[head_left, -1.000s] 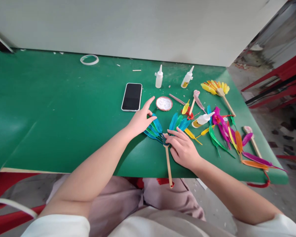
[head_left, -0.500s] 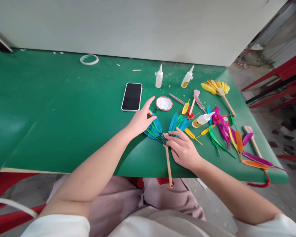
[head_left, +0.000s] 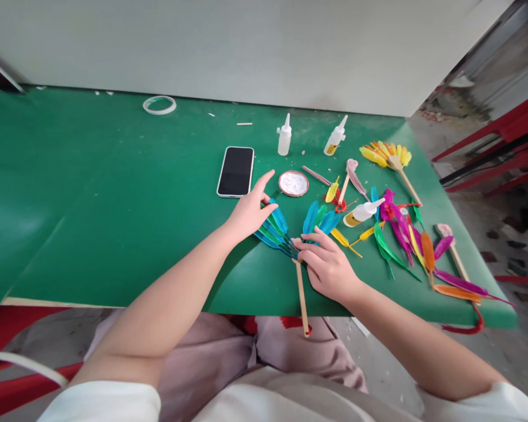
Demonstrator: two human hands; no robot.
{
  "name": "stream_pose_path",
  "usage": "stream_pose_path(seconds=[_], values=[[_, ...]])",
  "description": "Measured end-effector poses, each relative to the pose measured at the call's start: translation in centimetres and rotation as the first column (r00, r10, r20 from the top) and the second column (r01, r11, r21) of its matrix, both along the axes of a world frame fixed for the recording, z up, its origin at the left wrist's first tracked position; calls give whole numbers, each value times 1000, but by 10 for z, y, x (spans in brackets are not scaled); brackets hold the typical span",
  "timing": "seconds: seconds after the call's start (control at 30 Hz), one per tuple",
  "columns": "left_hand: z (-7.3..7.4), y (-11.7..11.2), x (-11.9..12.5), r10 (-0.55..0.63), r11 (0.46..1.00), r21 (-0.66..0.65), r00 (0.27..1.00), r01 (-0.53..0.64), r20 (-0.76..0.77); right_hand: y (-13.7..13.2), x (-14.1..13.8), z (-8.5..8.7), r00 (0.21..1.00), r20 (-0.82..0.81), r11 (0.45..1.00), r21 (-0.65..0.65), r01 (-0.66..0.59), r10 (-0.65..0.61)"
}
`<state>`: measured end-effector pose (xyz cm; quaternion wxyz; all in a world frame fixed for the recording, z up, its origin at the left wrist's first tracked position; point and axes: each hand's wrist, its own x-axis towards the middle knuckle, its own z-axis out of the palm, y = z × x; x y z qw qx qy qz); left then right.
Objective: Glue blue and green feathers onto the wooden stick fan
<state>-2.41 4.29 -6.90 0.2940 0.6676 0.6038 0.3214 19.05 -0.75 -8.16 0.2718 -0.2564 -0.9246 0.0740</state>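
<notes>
A feather fan with a flat wooden handle (head_left: 303,299) lies at the table's front edge, its lower end jutting past it. Blue and green feathers spread from its head in a left cluster (head_left: 274,228) and a right cluster (head_left: 320,218). My left hand (head_left: 249,215) rests at the tips of the left cluster, index finger stretched out and thumb apart; its other fingers are partly hidden. With bent fingers, my right hand (head_left: 328,262) presses on the quills where they meet the handle, covering part of the fan's head.
Beyond my hands are a phone (head_left: 236,171), a round white lid (head_left: 293,183) and upright glue bottles (head_left: 284,136). Another glue bottle (head_left: 361,213) lies tilted to the right, among loose coloured feathers (head_left: 396,225). A yellow feather fan (head_left: 393,158) and a tape ring (head_left: 159,105) lie farther back.
My left hand and the left feather cluster have shifted very slightly left. My right hand stays on the fan's head. Otherwise only a small camera shift shows.
</notes>
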Motion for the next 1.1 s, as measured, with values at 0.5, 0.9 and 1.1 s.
stream_pose_path(seconds=[0.5, 0.9, 1.1], values=[[0, -1, 0, -22, 1000, -1, 1000, 22, -9, 1, -1, 3, 1000, 6, 1000, 0, 14, -14], [1, -1, -1, -29, 1000, 0, 998, 29, -48, 0, 0, 1, 999, 49, 999, 28, 20, -21], [2, -2, 0, -33, 999, -5, 997, 32, -73, -2, 1, 0, 995, 89, 997, 65, 28, -33]])
